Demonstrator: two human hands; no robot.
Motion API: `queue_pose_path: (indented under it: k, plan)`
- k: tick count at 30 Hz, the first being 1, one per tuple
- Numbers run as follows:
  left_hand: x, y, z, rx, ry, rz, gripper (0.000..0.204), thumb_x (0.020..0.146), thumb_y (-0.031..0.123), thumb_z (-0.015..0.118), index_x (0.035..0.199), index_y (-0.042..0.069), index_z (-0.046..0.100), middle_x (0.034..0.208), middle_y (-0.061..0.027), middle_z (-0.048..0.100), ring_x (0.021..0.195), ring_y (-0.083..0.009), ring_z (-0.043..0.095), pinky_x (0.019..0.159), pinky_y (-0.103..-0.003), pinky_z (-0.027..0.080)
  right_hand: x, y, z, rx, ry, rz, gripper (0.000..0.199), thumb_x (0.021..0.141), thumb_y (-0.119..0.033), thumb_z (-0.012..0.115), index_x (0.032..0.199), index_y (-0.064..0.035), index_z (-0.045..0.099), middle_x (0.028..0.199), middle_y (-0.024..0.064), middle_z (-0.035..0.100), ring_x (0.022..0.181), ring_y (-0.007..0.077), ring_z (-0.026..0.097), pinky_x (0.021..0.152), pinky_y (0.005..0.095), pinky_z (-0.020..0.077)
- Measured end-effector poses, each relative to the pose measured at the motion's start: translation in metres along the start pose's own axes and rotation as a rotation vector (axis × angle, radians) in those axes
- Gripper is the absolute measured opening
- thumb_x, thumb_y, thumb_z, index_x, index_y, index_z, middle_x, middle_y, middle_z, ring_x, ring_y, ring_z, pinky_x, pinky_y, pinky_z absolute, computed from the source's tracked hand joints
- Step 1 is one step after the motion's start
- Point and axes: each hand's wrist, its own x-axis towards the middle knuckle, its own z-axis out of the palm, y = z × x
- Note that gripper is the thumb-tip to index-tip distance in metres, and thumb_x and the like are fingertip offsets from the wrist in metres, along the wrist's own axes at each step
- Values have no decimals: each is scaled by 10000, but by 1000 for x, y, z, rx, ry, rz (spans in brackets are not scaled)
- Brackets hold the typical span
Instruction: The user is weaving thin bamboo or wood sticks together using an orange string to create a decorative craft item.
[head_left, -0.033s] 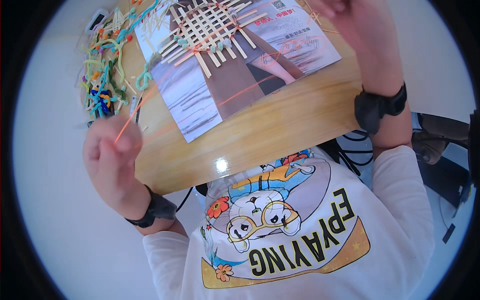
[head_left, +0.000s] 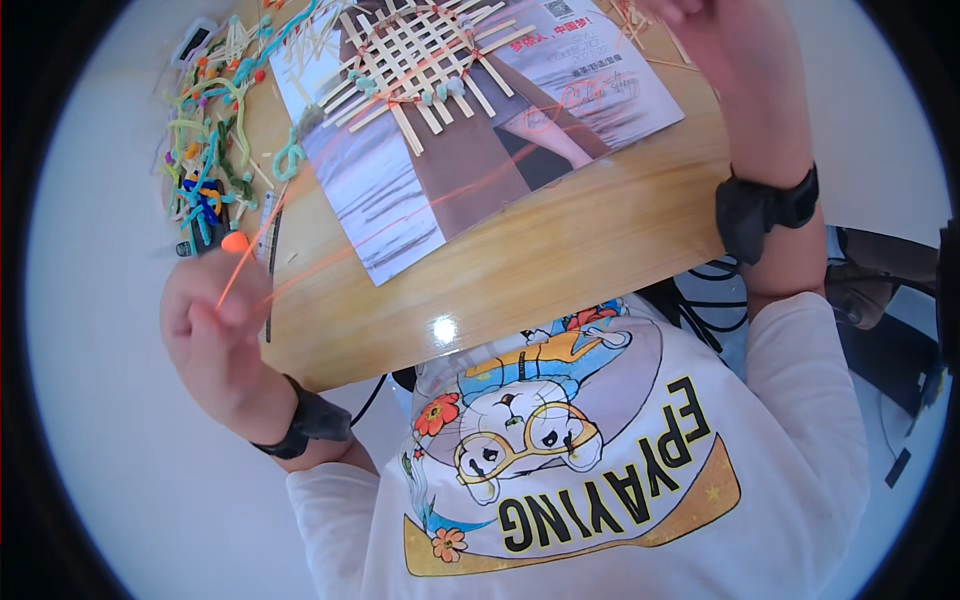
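My left hand (head_left: 215,325), off the table's left front edge, is closed and pinches an orange string (head_left: 240,273). Just above its fingers shows a small rounded orange piece (head_left: 235,242). Blurred orange strands stretch from this hand across toward the upper right. My right hand (head_left: 745,65) is raised at the top right, its curled fingers partly cut off by the picture's edge; what they hold is hidden. Between the hands, a woven lattice of pale wooden sticks (head_left: 420,60), with fuzzy bits around its rim, lies on a magazine (head_left: 385,225).
A heap of colourful fuzzy pipe cleaners (head_left: 205,150) covers the far left of the wooden table (head_left: 480,265). A ruler-like strip (head_left: 268,225) lies beside it. Loose pale sticks (head_left: 310,60) lie at the back. Black cables (head_left: 705,300) hang beyond the table's front right edge.
My right hand has shifted slightly up and right. My left hand has moved slightly down and left, and the rounded orange piece now shows above it. The lattice and magazine have stayed put.
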Motion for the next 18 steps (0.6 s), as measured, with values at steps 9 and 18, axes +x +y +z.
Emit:
queue_pose_path:
  k: [9,18]
  plan:
    - [-67,22,-75,-395,186,253,245,838,271,638,689,139,494,587,67,421,501,-45,341,486,-216,255,28,-33,-89,353,-6,162,136,910,-137,514,947,-10,482,597,-30,380,505,70,346,495,182,338]
    - [-21,24,28,391,251,-220,110,830,88,576,801,-14,548,706,-29,512,605,-50,388,555,-192,286,-4,3,20,-446,-41,-274,163,898,-167,523,855,-12,548,689,32,537,583,63,460,658,240,421]
